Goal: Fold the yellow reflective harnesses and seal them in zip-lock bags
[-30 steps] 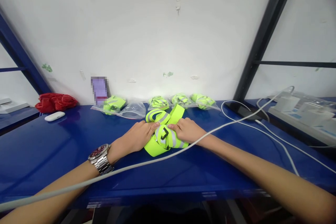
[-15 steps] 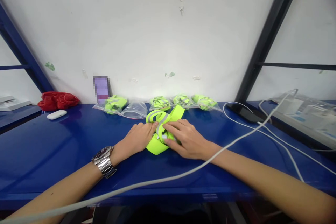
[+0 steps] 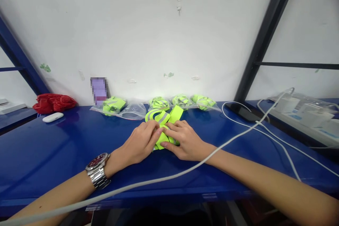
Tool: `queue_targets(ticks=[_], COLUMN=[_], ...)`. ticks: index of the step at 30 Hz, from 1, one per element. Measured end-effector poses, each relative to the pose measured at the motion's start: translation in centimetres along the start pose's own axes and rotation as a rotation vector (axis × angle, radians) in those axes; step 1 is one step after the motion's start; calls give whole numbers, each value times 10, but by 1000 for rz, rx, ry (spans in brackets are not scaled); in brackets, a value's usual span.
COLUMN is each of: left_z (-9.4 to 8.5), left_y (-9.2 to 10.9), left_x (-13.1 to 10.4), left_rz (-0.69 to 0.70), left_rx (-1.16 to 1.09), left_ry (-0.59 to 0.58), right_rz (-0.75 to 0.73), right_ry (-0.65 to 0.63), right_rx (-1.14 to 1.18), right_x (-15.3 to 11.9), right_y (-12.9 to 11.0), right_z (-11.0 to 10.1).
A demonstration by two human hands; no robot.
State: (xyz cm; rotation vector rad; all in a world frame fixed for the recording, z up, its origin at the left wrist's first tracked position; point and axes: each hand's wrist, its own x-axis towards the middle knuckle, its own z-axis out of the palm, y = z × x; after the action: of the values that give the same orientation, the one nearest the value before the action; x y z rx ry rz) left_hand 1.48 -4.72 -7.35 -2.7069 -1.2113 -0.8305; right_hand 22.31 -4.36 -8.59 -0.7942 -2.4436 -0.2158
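Blue table (image 3: 66, 148): neon-yellow reflective strap (image 3: 175, 114) bunched mid-table, between front and back edges, under two hands.
Left hand (image 3: 141, 141) grasps the strap's left side, fingers curled; right hand (image 3: 186, 141) grasps its right side, thumb low, fingers bent over the folds. Along back edge: bagged neon straps (image 3: 159, 103). Near back-left corner: crumpled red material (image 3: 54, 103). Toward back-right corner: black smartphone (image 3: 246, 112). White earbud case (image 3: 53, 117) just in front of red material.
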Motion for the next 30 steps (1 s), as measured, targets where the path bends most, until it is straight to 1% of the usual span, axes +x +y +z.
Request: queue_targets(ticks=[3,5,8,11,14,17,19,21,24,27,30], left_z=[-7,-10,-10,-9,-8,-9,-8,-7,-1,3,4], left_y=[-1,-5,-11,-11,-4,0,0,-2,-7,-12,-19], left_x=[-11,-17,-20,-19,-14,-8,-4,-1,3,4,3], left_rz=[229,339,450,514,515,460,413,364,323,295,241], left_rx=[150,240,322,373,399,392,378,358,319,289,235], left_ry=[-4,6,34,13,-9,-42,-76,-102,-115,-114,-148], right_rz=[27,39,53,60,81,82,56,29,15,9,-23], right_ry=[-4,5,13,2,-3,-35,-67,-95,-103,-69,-30], right_rx=[65,111,185,225,238,266,267,236,201,224,221], right_x=[-1,-2,-2,-2,1,3,3,1,-3,-4,-1], right_y=[1,3,6,7,8,12,16,20,27,30,30], right_z=[0,1,3,3,1,-1,-1,0,5,8,9])
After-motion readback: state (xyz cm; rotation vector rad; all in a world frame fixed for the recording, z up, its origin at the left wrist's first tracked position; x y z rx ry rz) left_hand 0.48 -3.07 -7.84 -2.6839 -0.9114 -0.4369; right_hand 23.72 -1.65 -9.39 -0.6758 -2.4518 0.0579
